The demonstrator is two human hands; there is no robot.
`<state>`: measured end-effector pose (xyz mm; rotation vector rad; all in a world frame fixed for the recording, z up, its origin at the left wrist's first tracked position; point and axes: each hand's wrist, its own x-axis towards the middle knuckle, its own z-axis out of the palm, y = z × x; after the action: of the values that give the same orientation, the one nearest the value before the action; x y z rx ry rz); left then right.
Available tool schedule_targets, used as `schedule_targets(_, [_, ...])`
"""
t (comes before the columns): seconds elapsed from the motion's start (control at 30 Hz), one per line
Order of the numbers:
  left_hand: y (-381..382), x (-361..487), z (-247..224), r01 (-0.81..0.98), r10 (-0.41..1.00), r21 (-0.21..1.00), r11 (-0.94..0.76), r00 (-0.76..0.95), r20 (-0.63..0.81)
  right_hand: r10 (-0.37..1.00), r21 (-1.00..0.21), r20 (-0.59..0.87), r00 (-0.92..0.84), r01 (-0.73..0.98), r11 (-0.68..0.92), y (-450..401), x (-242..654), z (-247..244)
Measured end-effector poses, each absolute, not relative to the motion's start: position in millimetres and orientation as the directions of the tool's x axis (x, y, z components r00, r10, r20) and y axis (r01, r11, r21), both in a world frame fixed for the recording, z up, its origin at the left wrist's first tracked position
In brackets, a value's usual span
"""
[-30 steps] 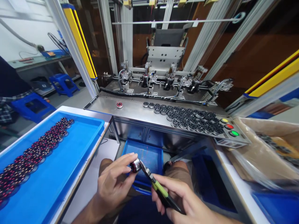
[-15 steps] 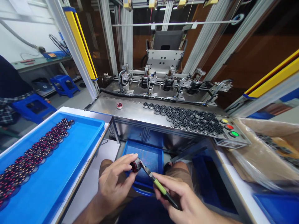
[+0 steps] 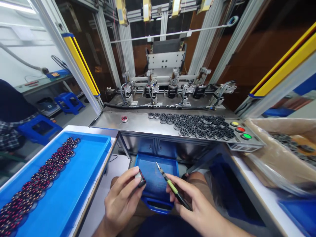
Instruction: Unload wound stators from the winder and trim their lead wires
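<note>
Between the thumb and fingertips of my left hand (image 3: 124, 194) is a small motor stator (image 3: 141, 178), a short metal ring with black and red windings, tilted so its wound side faces right. My right hand (image 3: 189, 199) is closed around the green and black handles of a pair of cutting pliers (image 3: 172, 186). The tips of the pliers point up and left, a short gap away from the stator. Below both hands a blue bin (image 3: 158, 163) stands on the floor between my knees.
A blue tray (image 3: 81, 171) at left holds rows of wound stators (image 3: 46, 169). Many bare black stators (image 3: 197, 125) cover the steel bench's right side, beside a button panel (image 3: 247, 136). One red-wound stator (image 3: 124, 119) sits at the bench's left. A lined carton (image 3: 269, 164) stands right. Someone sits far left.
The pliers have moved off the stator, opening a gap. My left hand has turned the stator so its windings now face right. The camera view has shifted slightly.
</note>
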<state>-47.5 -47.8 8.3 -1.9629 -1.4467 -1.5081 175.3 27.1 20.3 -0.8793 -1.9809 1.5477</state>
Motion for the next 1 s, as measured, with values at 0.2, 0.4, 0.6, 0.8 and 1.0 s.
schedule_targets(0.2, [-46.0,-47.4,2.2,0.501,0.641,0.695,-0.516,-0.312,0.701,0.73,-0.979,-0.066,-0.68,0.187,0.086,27.5,175.9,20.5])
schedule_targets(0.4, [-34.2,-51.4,7.6,-0.582,0.915,0.735,-0.348,-0.382,0.13,0.713,-0.981,-0.168,-0.681,0.184,-0.056,26.0,182.1,4.2])
schedule_targets(0.6, [-34.6,-53.0,5.7,-0.705,0.94,0.638,-0.311,-0.328,0.095,0.701,-0.965,-0.258,-0.665,0.148,-0.215,26.8,183.5,0.8])
schedule_targets(0.8, [-33.3,-54.0,0.9,-0.697,0.932,0.661,-0.278,-0.363,0.01,0.642,-0.898,-0.365,-0.674,0.073,-0.433,40.9,164.7,-5.3])
schedule_targets(1.0, [-74.1,-77.5,-16.5,-0.521,0.887,0.851,-0.063,-0.42,-0.192,0.658,-0.975,-0.199,-0.726,0.217,-0.056,97.3,118.5,15.7])
